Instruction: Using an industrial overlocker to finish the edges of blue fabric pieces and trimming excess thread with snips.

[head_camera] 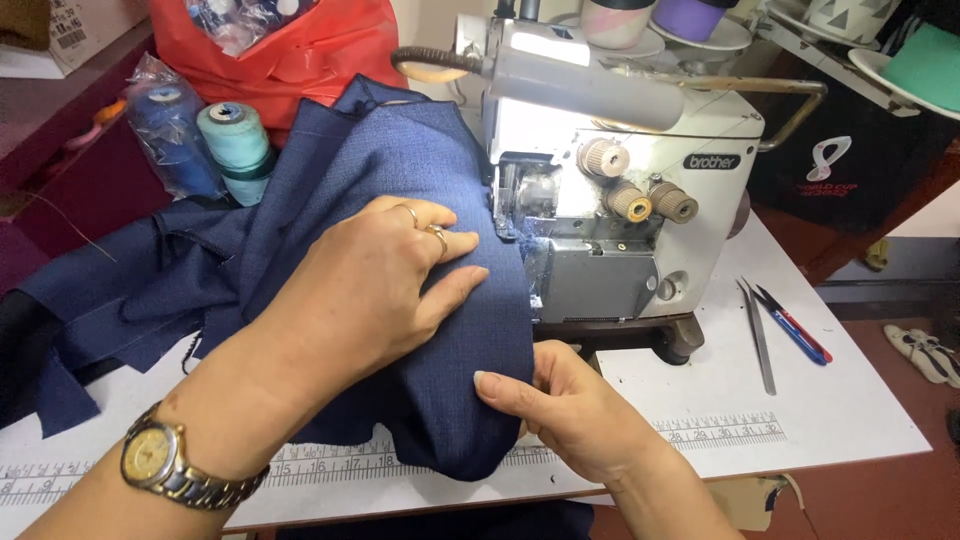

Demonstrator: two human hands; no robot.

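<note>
Left hand (365, 290) flat, grip open, on one navy cloth (420, 180); right hand (560, 405) grip pinching hem; two thread cones (235, 140).

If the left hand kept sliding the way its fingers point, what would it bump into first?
The left hand lies flat on the blue fabric, fingers pointing right. Going on, it would probably meet the sewing machine near its needle area first, though depth is hard to judge.
</note>
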